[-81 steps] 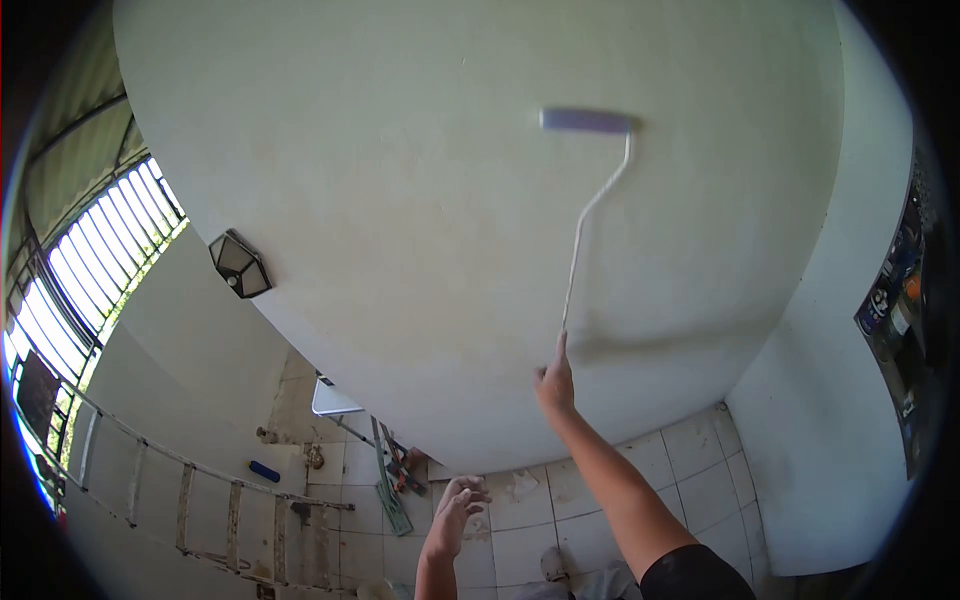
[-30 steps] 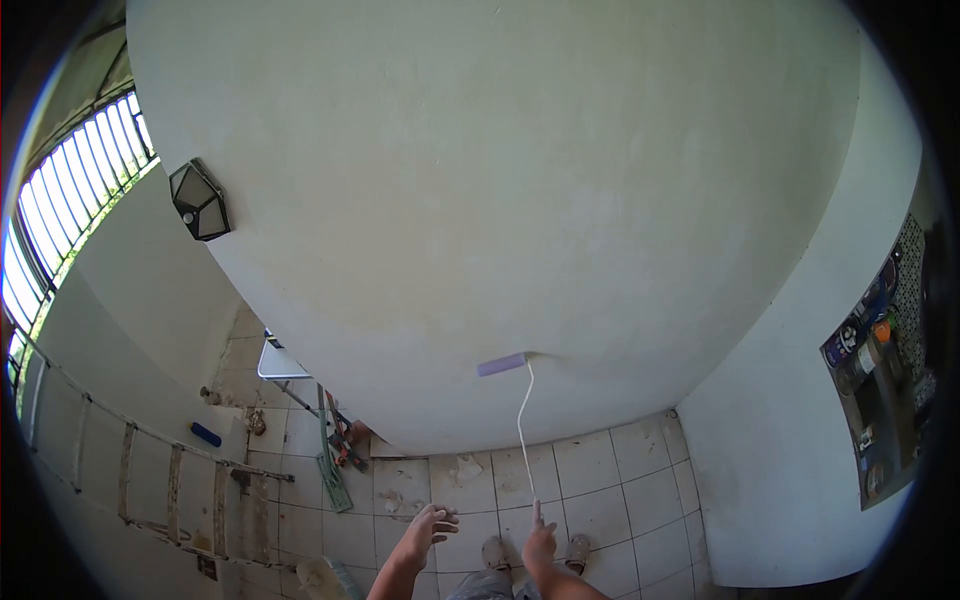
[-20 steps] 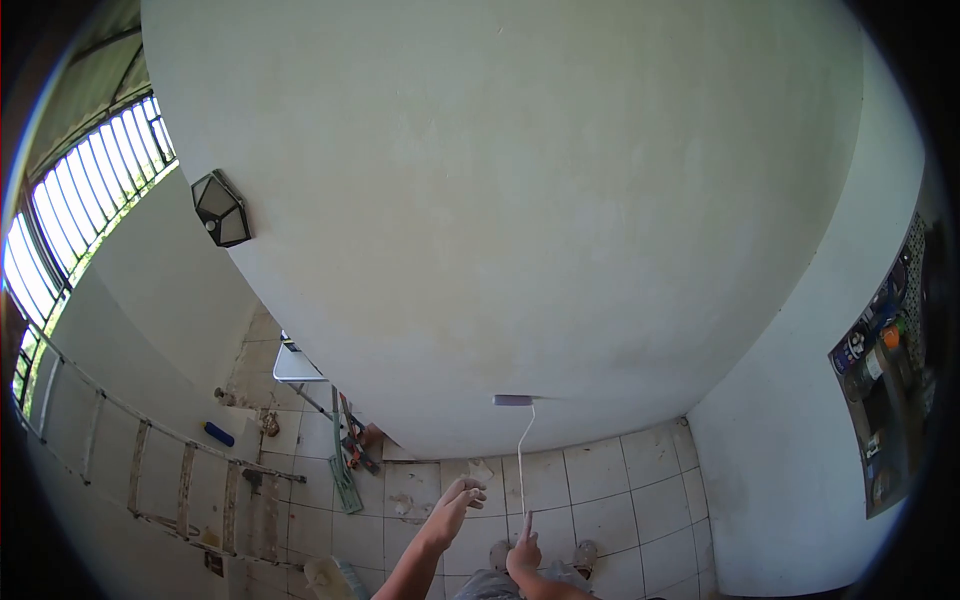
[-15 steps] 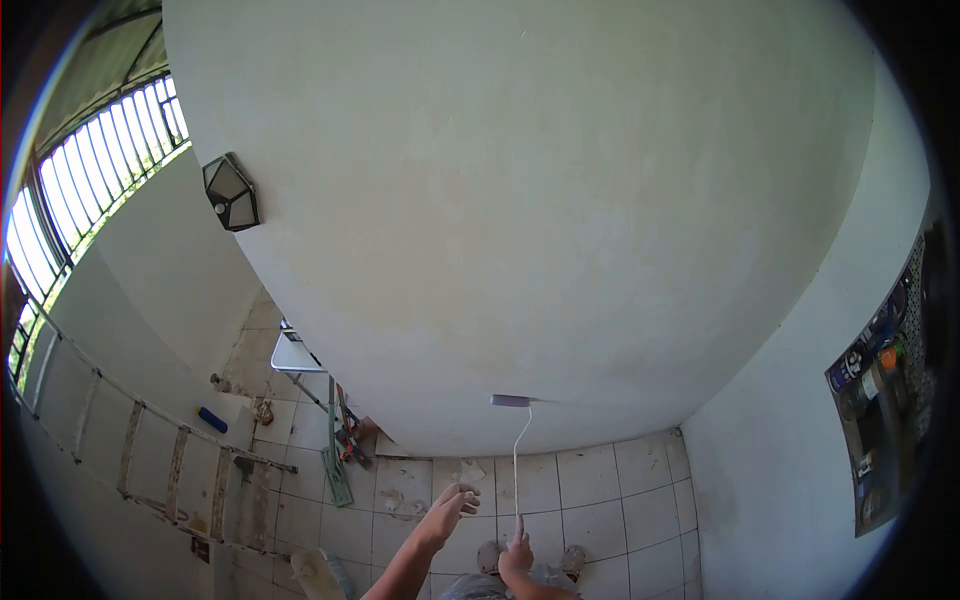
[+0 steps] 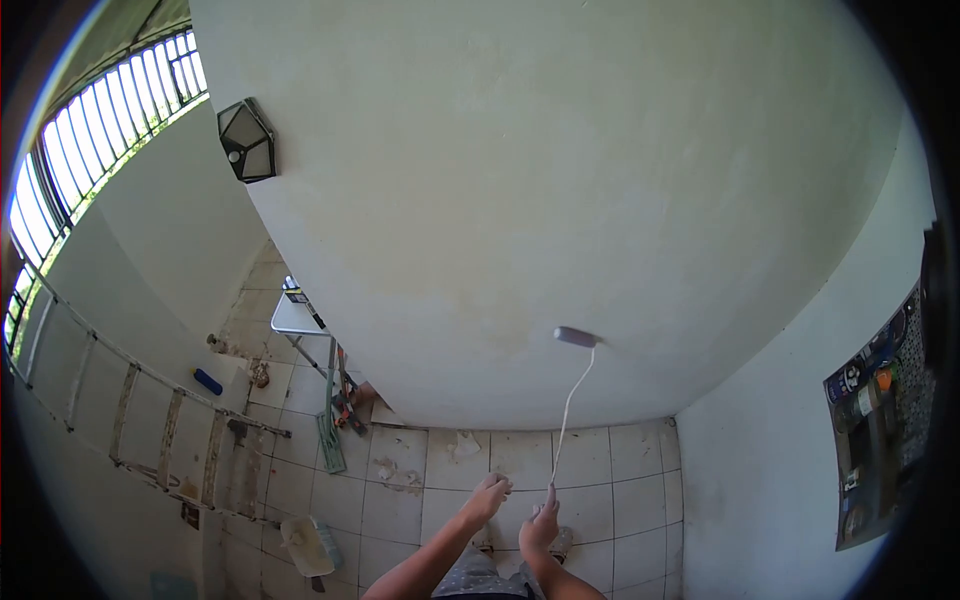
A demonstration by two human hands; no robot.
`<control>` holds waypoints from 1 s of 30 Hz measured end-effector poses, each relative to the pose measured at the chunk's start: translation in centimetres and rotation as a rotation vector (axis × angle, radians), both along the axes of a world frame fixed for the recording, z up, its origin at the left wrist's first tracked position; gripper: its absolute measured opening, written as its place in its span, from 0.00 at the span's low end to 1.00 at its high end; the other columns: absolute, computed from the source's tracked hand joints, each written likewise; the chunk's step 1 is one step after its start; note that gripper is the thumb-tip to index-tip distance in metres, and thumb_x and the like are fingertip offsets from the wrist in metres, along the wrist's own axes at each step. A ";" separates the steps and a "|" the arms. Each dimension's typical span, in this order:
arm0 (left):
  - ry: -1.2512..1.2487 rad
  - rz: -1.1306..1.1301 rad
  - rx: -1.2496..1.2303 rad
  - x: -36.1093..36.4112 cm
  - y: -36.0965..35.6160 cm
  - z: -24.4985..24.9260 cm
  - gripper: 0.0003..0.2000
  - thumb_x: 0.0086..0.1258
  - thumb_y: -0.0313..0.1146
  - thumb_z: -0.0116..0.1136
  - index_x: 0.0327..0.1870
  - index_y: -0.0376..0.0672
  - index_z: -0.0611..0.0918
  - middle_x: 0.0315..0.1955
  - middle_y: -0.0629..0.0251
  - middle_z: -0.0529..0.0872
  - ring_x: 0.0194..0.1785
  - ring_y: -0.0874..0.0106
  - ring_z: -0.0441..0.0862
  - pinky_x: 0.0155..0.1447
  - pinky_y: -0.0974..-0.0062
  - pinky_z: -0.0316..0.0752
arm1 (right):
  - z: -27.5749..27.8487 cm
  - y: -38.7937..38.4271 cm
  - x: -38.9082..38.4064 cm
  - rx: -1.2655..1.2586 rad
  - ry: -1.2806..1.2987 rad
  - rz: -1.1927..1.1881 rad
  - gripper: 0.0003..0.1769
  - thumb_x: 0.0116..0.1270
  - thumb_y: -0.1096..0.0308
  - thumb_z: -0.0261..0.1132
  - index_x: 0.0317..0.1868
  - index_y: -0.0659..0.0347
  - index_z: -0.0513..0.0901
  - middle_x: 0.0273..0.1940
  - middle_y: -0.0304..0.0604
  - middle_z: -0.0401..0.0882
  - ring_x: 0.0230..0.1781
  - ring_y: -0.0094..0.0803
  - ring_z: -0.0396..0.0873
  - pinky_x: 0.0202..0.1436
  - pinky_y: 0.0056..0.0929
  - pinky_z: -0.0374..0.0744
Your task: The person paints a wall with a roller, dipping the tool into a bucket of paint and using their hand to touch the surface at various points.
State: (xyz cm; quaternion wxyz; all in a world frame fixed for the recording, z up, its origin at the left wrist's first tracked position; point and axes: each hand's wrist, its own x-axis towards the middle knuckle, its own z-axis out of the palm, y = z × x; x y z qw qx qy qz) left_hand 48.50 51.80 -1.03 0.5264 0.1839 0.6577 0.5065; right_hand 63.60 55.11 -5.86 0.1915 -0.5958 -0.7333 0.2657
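My right hand (image 5: 540, 527) is closed around the handle of a paint roller (image 5: 575, 337). Its thin pale rod bends up from the hand to the greyish sleeve, which lies against the wall (image 5: 560, 230), low and right of the middle. The wall's coat is uneven, with yellowish and whiter patches. To the left of the handle, my left hand (image 5: 490, 496) hovers over the floor, apart from the roller. Its fingers are loosely curled, and I see nothing in them.
A ladder (image 5: 170, 437) stands at the left. Near it are a pale tub (image 5: 325, 550), a white-topped folding stand (image 5: 297, 316) and a green tool (image 5: 330, 445). A dark-framed lamp (image 5: 247, 140) hangs at the wall's edge. At right hangs a printed sheet (image 5: 870, 420).
The roller has moved up the wall and to the right, with my right hand on its handle. My left hand has come nearer to the right one. The view has shifted a little.
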 end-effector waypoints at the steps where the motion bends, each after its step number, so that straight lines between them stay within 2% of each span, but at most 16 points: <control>1: 0.002 -0.021 0.027 0.2 0.9 0.5 0.19 0.73 0.43 0.49 0.54 0.35 0.77 0.44 0.60 0.81 0.50 0.67 0.78 0.57 0.70 0.71 | 0.9 0.9 -0.5 -0.015 0.020 -0.038 0.38 0.66 0.80 0.57 0.75 0.49 0.59 0.59 0.52 0.73 0.51 0.52 0.80 0.48 0.46 0.78; 2: 0.005 -0.044 0.053 0.2 2.0 1.5 0.19 0.73 0.42 0.50 0.53 0.35 0.77 0.44 0.59 0.81 0.50 0.67 0.78 0.57 0.70 0.71 | 1.9 1.8 -1.1 -0.031 0.041 -0.077 0.37 0.66 0.81 0.57 0.75 0.51 0.60 0.60 0.53 0.73 0.54 0.52 0.79 0.52 0.45 0.78; 5: 0.081 -0.105 0.178 -0.3 4.5 5.2 0.18 0.74 0.41 0.49 0.53 0.34 0.76 0.44 0.59 0.80 0.50 0.67 0.77 0.58 0.70 0.72 | 5.2 5.5 -2.9 0.128 0.222 -0.159 0.37 0.67 0.81 0.55 0.75 0.53 0.59 0.62 0.54 0.72 0.55 0.52 0.79 0.55 0.43 0.78; 7: 0.106 -0.123 0.235 -0.7 5.1 8.3 0.18 0.74 0.40 0.48 0.54 0.34 0.76 0.44 0.59 0.81 0.50 0.67 0.78 0.58 0.69 0.72 | 10.5 8.0 -4.2 0.183 0.322 -0.206 0.36 0.67 0.82 0.53 0.76 0.56 0.58 0.62 0.58 0.73 0.57 0.52 0.78 0.55 0.41 0.78; 9: 0.083 -0.123 0.248 -0.9 5.0 11.3 0.18 0.75 0.40 0.47 0.55 0.35 0.75 0.45 0.59 0.81 0.50 0.68 0.78 0.58 0.69 0.71 | 14.5 10.5 -4.6 0.354 0.435 -0.144 0.35 0.69 0.81 0.53 0.76 0.56 0.58 0.54 0.58 0.78 0.52 0.48 0.80 0.55 0.38 0.78; 12: 0.035 -0.164 0.248 -2.1 4.2 9.0 0.19 0.75 0.43 0.46 0.57 0.38 0.76 0.46 0.61 0.82 0.51 0.69 0.78 0.56 0.69 0.70 | 16.8 14.2 -4.2 0.357 0.565 -0.125 0.34 0.72 0.78 0.52 0.77 0.56 0.56 0.43 0.53 0.79 0.39 0.39 0.80 0.48 0.34 0.79; 15: 0.036 -0.123 0.135 -3.0 2.0 9.2 0.20 0.75 0.45 0.47 0.58 0.41 0.76 0.47 0.62 0.82 0.51 0.69 0.79 0.55 0.69 0.69 | 20.8 13.8 -3.7 0.200 0.875 -0.180 0.32 0.75 0.74 0.50 0.78 0.55 0.56 0.35 0.46 0.76 0.29 0.32 0.74 0.40 0.32 0.77; 18: 0.017 -0.098 0.122 -3.9 -0.2 9.0 0.20 0.73 0.46 0.48 0.58 0.42 0.76 0.47 0.62 0.82 0.51 0.68 0.79 0.55 0.67 0.69 | 16.7 13.4 -2.8 0.468 0.634 -0.081 0.30 0.76 0.72 0.50 0.77 0.60 0.60 0.32 0.48 0.78 0.29 0.38 0.78 0.40 0.35 0.79; 21: 0.020 -0.042 0.079 -4.8 -1.6 8.1 0.20 0.73 0.39 0.46 0.56 0.31 0.75 0.44 0.54 0.82 0.47 0.64 0.80 0.55 0.68 0.73 | 11.3 9.8 -2.1 0.460 0.538 0.032 0.31 0.74 0.75 0.50 0.77 0.63 0.59 0.33 0.50 0.78 0.29 0.41 0.77 0.38 0.37 0.78; 24: 0.013 0.000 0.035 -6.0 -2.6 7.3 0.20 0.72 0.40 0.46 0.57 0.34 0.76 0.44 0.55 0.83 0.47 0.65 0.80 0.52 0.69 0.72 | 7.1 6.9 -2.4 0.484 0.442 0.214 0.34 0.69 0.80 0.49 0.77 0.60 0.60 0.28 0.51 0.76 0.26 0.45 0.76 0.37 0.40 0.77; 25: 0.008 0.006 0.020 -6.3 -2.8 7.2 0.20 0.72 0.40 0.46 0.57 0.36 0.76 0.44 0.56 0.83 0.47 0.66 0.80 0.52 0.69 0.72 | 6.9 6.6 -2.7 0.481 0.409 0.276 0.36 0.67 0.82 0.49 0.77 0.58 0.61 0.26 0.51 0.75 0.25 0.46 0.75 0.37 0.41 0.77; 28: -0.002 0.016 -0.018 -7.4 -3.4 7.4 0.19 0.72 0.42 0.46 0.57 0.39 0.76 0.46 0.59 0.83 0.48 0.67 0.80 0.53 0.68 0.70 | 7.1 6.7 -3.5 0.234 0.176 0.387 0.40 0.62 0.84 0.49 0.77 0.54 0.61 0.30 0.59 0.78 0.28 0.56 0.77 0.38 0.47 0.76; 30: -0.004 0.017 -0.020 -8.0 -3.5 8.2 0.18 0.72 0.42 0.46 0.56 0.41 0.76 0.47 0.61 0.82 0.51 0.68 0.79 0.56 0.65 0.67 | 10.1 7.6 -5.4 0.291 0.263 0.373 0.37 0.61 0.85 0.51 0.73 0.54 0.68 0.33 0.61 0.80 0.31 0.57 0.79 0.39 0.48 0.76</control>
